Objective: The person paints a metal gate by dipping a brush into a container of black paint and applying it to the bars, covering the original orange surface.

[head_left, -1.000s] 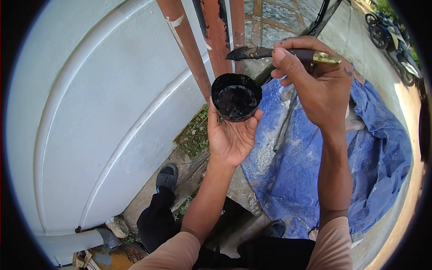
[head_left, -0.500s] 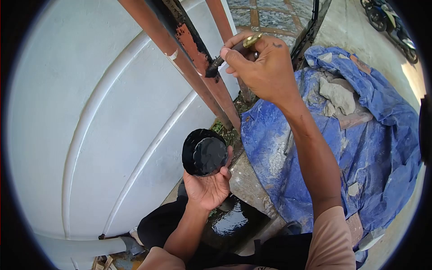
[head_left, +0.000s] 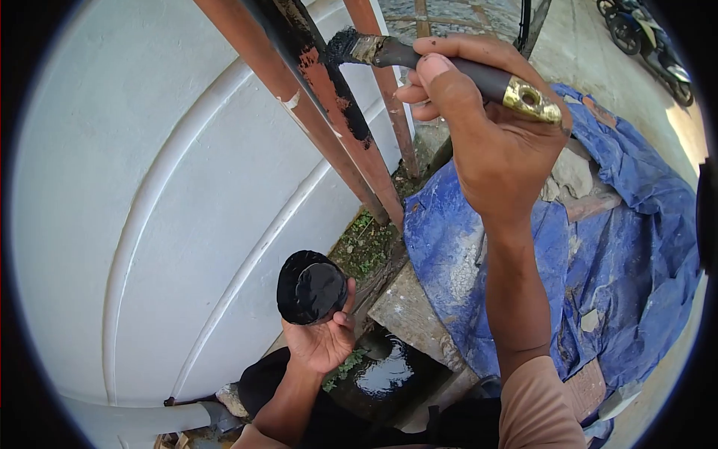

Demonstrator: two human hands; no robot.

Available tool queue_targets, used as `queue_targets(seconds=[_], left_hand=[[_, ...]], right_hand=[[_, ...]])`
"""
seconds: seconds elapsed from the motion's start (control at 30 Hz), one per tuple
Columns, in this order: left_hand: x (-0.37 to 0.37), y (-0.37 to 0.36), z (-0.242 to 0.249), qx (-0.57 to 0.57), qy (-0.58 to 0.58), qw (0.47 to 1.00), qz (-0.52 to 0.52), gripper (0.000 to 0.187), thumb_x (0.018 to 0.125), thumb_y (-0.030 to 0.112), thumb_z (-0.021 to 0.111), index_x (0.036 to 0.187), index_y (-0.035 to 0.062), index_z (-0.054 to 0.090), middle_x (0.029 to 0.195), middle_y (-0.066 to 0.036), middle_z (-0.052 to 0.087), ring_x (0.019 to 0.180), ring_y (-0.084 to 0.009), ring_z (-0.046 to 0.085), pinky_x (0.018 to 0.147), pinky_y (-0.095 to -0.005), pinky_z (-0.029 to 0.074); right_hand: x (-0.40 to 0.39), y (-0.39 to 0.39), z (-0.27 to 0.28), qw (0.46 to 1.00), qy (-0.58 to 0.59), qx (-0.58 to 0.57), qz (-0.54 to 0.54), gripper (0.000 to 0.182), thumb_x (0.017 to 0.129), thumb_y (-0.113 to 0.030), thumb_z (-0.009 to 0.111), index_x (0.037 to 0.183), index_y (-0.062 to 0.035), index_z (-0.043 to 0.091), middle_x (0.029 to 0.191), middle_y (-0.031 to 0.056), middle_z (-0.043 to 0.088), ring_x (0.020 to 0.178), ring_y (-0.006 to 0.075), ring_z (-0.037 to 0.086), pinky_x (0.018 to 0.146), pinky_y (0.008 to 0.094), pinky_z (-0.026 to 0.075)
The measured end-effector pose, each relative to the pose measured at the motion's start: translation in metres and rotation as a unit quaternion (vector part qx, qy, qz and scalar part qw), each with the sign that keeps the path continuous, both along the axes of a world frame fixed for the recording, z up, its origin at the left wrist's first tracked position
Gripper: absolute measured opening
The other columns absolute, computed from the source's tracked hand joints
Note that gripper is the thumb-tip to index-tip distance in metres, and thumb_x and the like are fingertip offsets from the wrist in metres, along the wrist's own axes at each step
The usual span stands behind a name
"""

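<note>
My right hand is closed around the dark handle of a paintbrush, whose hole-ended brass-coloured tip points to the right. The black, paint-loaded bristles touch or nearly touch the edge of a slanting metal post. That post is reddish-brown, with wet black paint over its upper part and down one edge. Lower down, my left hand grips a round cup of black paint from below and the side. The cup is tilted so its opening faces me, and dark glossy paint shows inside.
A white wall with raised ribs fills the left. More reddish-brown posts stand beside the painted one. A blue tarp with rubble on it lies at right. Below are a concrete slab and dark water; a motorbike is parked far right.
My right hand has moved the brush upward along the post, and its handle has swung to show lengthwise. Black paint now runs along the post's right edge. The cup sits lower and further left.
</note>
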State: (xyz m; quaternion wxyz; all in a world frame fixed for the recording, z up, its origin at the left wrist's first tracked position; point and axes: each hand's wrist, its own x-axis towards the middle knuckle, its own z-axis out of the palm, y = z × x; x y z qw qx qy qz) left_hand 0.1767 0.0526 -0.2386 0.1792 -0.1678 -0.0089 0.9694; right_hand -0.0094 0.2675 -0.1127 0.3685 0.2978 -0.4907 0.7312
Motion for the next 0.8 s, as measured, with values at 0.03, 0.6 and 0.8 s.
queue_targets(seconds=[0.03,0.6,0.8], left_hand=[[-0.001,0.000,0.000,0.005,0.004,1.000,-0.001,0.062,0.087,0.058,0.059,0.134,0.0171,0.060,0.138,-0.014,0.056,0.086,-0.0298,0.068,0.075,-0.0335,0.061],[-0.010,0.016,-0.006,0.029,-0.016,0.999,-0.015,0.061,0.087,0.056,0.057,0.132,0.0143,0.061,0.136,-0.017,0.056,0.085,-0.0318,0.067,0.073,-0.0348,0.061],[-0.013,0.014,-0.010,0.007,-0.002,1.000,-0.007,0.066,0.084,0.056,0.064,0.134,0.0131,0.058,0.135,-0.013,0.057,0.085,-0.0262,0.066,0.073,-0.0304,0.061]], right_hand=[[0.006,-0.006,-0.009,0.999,0.001,-0.036,0.000,0.012,0.089,0.000,0.067,0.100,0.0039,0.071,0.087,0.0110,0.072,0.077,0.0147,0.071,0.064,0.0237,0.057],[0.029,-0.063,-0.062,0.977,-0.140,-0.156,0.043,0.020,0.091,0.006,0.063,0.110,0.0085,0.066,0.103,0.0184,0.070,0.082,0.0208,0.072,0.068,0.0275,0.060],[0.057,-0.053,-0.140,0.955,-0.280,-0.099,-0.003,0.013,0.091,0.004,0.062,0.103,0.0083,0.067,0.095,0.0144,0.069,0.077,0.0192,0.072,0.065,0.0269,0.059]])
